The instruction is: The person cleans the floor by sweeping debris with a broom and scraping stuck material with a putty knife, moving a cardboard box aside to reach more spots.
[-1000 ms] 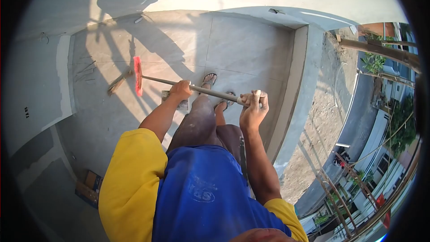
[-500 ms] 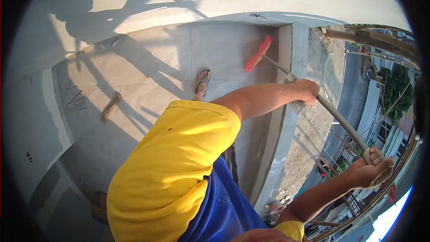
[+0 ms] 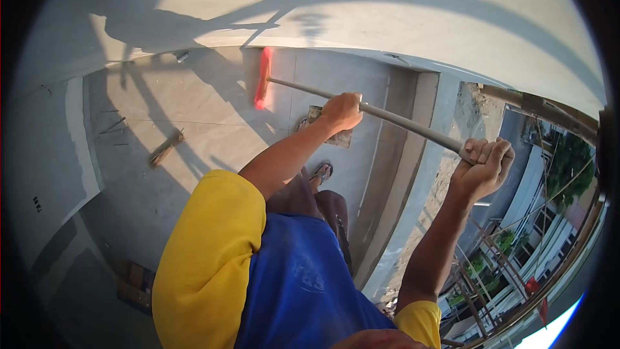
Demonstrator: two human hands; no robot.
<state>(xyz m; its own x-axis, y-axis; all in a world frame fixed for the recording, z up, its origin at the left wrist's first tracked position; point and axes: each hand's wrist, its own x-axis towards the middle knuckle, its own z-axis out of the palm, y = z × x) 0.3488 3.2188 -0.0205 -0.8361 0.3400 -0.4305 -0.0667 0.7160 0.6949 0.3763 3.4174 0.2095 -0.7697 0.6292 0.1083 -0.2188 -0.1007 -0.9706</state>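
Broom held two-handed for reach: left hand grips mid-handle, right hand clenches its end, red head on the floor.

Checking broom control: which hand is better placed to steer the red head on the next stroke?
Probably the left hand: it grips the broom handle nearer the red head; the right hand holds the far end.

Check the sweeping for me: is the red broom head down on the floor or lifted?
Cannot tell: the broom head is motion-blurred above the tiled floor, near the wall.
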